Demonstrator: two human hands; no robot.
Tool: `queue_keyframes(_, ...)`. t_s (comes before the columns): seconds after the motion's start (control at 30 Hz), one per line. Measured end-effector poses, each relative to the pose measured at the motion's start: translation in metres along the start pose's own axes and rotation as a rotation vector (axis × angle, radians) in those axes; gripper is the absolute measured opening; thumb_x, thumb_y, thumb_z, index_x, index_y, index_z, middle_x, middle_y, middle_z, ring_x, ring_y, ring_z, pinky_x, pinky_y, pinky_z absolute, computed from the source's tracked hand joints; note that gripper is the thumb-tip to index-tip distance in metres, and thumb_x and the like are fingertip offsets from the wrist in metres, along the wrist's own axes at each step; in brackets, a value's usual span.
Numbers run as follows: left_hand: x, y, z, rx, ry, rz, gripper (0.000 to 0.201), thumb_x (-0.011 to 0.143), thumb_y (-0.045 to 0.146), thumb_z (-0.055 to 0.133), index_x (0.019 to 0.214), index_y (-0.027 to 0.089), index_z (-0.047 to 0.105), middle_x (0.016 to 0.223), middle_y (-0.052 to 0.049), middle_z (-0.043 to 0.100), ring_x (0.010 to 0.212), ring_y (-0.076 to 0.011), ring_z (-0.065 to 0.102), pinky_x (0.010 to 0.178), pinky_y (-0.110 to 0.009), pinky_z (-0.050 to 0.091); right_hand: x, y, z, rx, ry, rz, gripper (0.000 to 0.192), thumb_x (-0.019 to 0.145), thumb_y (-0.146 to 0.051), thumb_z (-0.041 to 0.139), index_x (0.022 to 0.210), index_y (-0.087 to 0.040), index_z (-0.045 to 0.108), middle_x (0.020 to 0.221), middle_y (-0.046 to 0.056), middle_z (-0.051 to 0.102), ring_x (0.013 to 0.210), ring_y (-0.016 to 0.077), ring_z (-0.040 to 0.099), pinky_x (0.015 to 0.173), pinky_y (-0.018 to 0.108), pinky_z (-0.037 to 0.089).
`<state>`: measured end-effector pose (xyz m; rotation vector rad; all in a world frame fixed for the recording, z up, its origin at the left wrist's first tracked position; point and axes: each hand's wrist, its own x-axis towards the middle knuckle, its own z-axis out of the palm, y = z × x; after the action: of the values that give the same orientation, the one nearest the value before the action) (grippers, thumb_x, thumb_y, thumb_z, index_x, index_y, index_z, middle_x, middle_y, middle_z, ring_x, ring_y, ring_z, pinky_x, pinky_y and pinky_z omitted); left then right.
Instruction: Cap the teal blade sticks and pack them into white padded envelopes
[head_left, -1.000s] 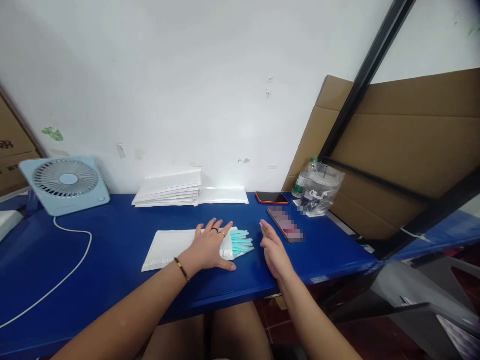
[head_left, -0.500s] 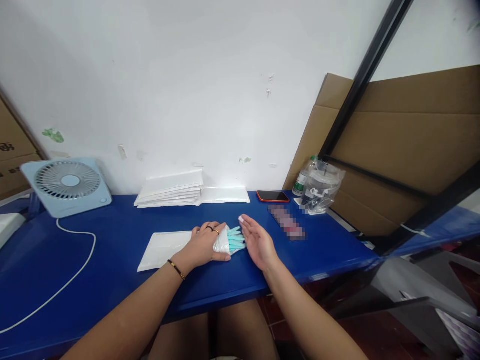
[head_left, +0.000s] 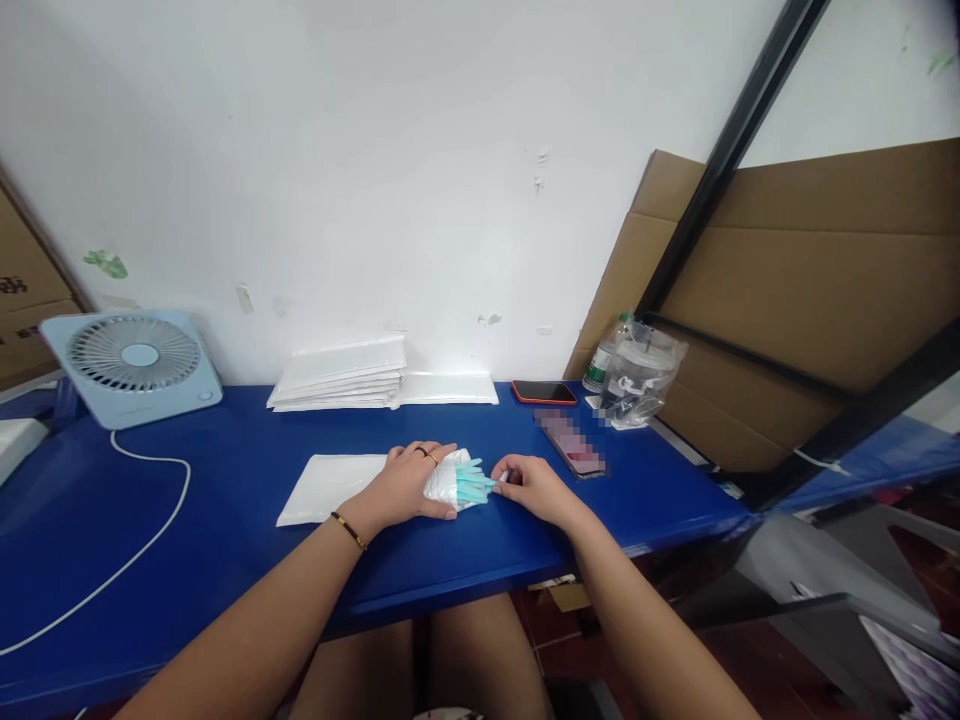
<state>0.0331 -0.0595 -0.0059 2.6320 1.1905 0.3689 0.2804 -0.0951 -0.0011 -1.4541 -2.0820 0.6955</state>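
A white padded envelope lies on the blue table in front of me. Its left part is flat; at the right, glossy bubble-wrap-like material shows, and I cannot tell whether the two are joined. Several thin turquoise sticks poke out rightward from there. My left hand grips the bubble wrap from above, thumb on the near side. At the sticks' right ends, my right hand is closed in a pinch on the tip of a turquoise stick. A white covering shows at one of its fingertips.
White envelopes are stacked against the wall, with another flat one beside them. A phone and a second, blurred one lie at the right, near a bottle and plastic bag. A blue fan stands left.
My right hand has gone from open, palm beside the stick ends, to a pinch on one stick's tip. My left hand stays on the bubble wrap.
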Motion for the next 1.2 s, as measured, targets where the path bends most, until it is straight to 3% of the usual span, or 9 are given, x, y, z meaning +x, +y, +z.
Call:
queue_keyframes(0.1,0.0,-0.001,-0.001,-0.009,-0.003,-0.009,0.097,0.059,0.069,0.062,0.139,0.029,0.027,0.135,-0.01,0.043,0.122,-0.0303,0.037,0.097,-0.043,0.028,0.006,-0.004,0.0,0.045,-0.017,-0.087,0.014,0.073,-0.025,0.063,0.087,-0.019,0.065,0.069,-0.001,0.062,0.062,0.0118,0.055,0.056,0.022,0.04)
queue_keyframes(0.27,-0.001,-0.001,-0.001,-0.017,-0.012,-0.019,0.093,0.062,0.07,0.059,0.139,0.027,0.027,0.137,-0.01,0.042,0.124,-0.0302,0.035,0.097,-0.044,0.027,0.015,-0.009,0.011,0.14,0.125,-0.112,0.009,0.073,-0.024,0.063,0.08,-0.018,0.063,0.068,-0.001,0.062,0.061,0.0117,0.056,0.056,0.021,0.043)
queue_keyframes(0.43,-0.003,0.0,-0.002,0.008,-0.019,0.01,0.099,0.057,0.073,0.06,0.139,0.029,0.026,0.138,-0.01,0.041,0.125,-0.0306,0.033,0.098,-0.043,0.026,0.015,-0.009,0.014,0.147,0.062,-0.184,0.012,0.076,-0.022,0.058,0.08,-0.02,0.069,0.081,0.002,0.069,0.073,0.0156,0.062,0.069,0.026,0.048)
queue_keyframes(0.57,-0.004,0.001,-0.004,0.015,-0.044,0.001,0.107,0.052,0.075,0.061,0.141,0.029,0.023,0.139,-0.01,0.039,0.127,-0.0316,0.031,0.1,-0.045,0.023,0.003,0.001,0.003,0.137,0.199,-0.015,0.023,0.073,-0.029,0.063,0.094,-0.019,0.066,0.085,0.005,0.067,0.07,0.0156,0.062,0.066,0.028,0.049)
queue_keyframes(0.67,-0.004,0.001,-0.004,0.016,-0.055,-0.005,0.105,0.053,0.074,0.062,0.141,0.029,0.023,0.139,-0.01,0.04,0.127,-0.0317,0.031,0.099,-0.044,0.024,0.001,-0.003,0.009,0.235,0.051,0.058,0.04,0.062,-0.03,0.074,0.098,-0.017,0.064,0.077,0.003,0.066,0.062,0.0137,0.06,0.057,0.025,0.048)
queue_keyframes(0.8,-0.004,0.003,-0.004,0.013,-0.049,0.001,0.101,0.057,0.069,0.063,0.14,0.029,0.024,0.14,-0.008,0.04,0.126,-0.0304,0.033,0.098,-0.042,0.026,0.013,-0.028,0.034,0.245,0.14,0.015,0.019,0.066,-0.025,0.07,0.084,-0.017,0.067,0.07,0.002,0.066,0.062,0.0139,0.061,0.059,0.025,0.049)
queue_keyframes(0.93,-0.005,0.005,-0.006,0.014,-0.039,0.0,0.097,0.059,0.067,0.063,0.14,0.029,0.025,0.139,-0.008,0.041,0.124,-0.0298,0.035,0.097,-0.041,0.027,0.017,-0.037,0.036,0.095,0.207,-0.178,0.016,0.075,-0.021,0.062,0.088,-0.022,0.07,0.089,0.004,0.069,0.083,0.0174,0.063,0.079,0.031,0.049)
queue_keyframes(1.03,-0.005,0.006,-0.007,0.02,-0.043,-0.006,0.099,0.058,0.068,0.063,0.14,0.028,0.024,0.138,-0.009,0.041,0.124,-0.03,0.035,0.097,-0.04,0.027,0.01,-0.026,0.03,-0.018,0.305,-0.123,0.036,0.077,-0.019,0.056,0.112,-0.021,0.063,0.114,0.008,0.062,0.11,0.0224,0.054,0.097,0.04,0.041)
queue_keyframes(1.2,-0.005,0.005,-0.007,0.018,-0.035,-0.006,0.1,0.059,0.068,0.062,0.141,0.027,0.023,0.137,-0.01,0.042,0.125,-0.03,0.035,0.097,-0.041,0.027,-0.003,-0.02,0.044,-0.031,0.123,-0.093,0.052,0.076,-0.008,0.044,0.127,-0.017,0.051,0.13,0.012,0.052,0.124,0.0224,0.044,0.105,0.044,0.033)
